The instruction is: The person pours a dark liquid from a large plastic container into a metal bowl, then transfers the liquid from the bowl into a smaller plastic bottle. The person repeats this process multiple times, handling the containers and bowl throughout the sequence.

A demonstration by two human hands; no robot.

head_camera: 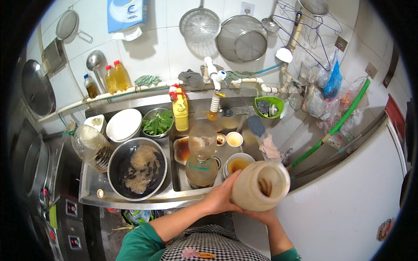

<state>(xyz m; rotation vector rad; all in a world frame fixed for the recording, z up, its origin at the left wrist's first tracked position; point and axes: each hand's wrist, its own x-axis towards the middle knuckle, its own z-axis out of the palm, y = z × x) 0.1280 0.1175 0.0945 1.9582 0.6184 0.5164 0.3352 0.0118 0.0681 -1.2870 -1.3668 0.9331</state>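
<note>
A cream-coloured wide-mouthed jar [247,187] is tilted towards me, with some brown strips visible inside its open mouth. My left hand [226,193] wraps around the jar's left side. Under its base, my right hand [264,215] supports it, with most of the fingers hidden. To the left, in the sink [225,182], stands a large clear plastic bottle [201,174]; an upturned clear plastic piece [202,140] sits on its neck like a funnel. White bowls [226,169] with brownish liquid stand just behind the jar.
On the drainboard, a steel basin [165,173] holds dark foamy liquid beside a plastic jug [86,146], stacked white bowls [124,124] and a bowl of green leaves [158,123]. A yellow detergent bottle [181,114] and tap [214,98] stand behind. A white surface [346,202] lies right.
</note>
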